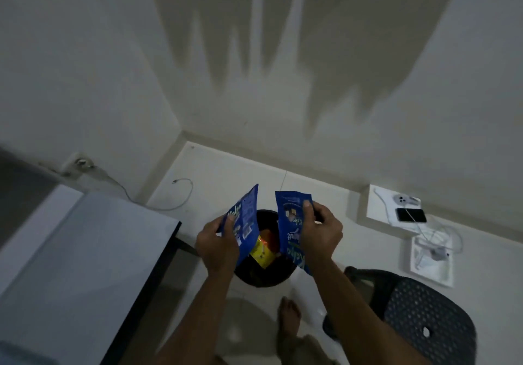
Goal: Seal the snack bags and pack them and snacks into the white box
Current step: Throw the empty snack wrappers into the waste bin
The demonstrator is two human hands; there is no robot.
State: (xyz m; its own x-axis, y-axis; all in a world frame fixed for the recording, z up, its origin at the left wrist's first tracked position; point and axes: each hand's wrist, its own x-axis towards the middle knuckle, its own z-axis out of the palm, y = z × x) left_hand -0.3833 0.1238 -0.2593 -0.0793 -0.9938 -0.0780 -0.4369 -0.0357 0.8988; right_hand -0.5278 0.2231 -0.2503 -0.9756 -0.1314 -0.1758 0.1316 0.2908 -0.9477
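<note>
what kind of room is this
Probably a corner of a home room or small office. A white table stands at the left, a dark perforated chair at the right, and a black bin sits on the tiled floor. A phone charges near the wall.

You hold two glossy blue foil-like snack bags (244,223) (291,223) over a matt black bin (263,277); the table top (85,251) beside you looks smooth and faintly sheened, the chair (424,316) is perforated dark plastic, the floor tiles (226,177) pale and glossy
</note>
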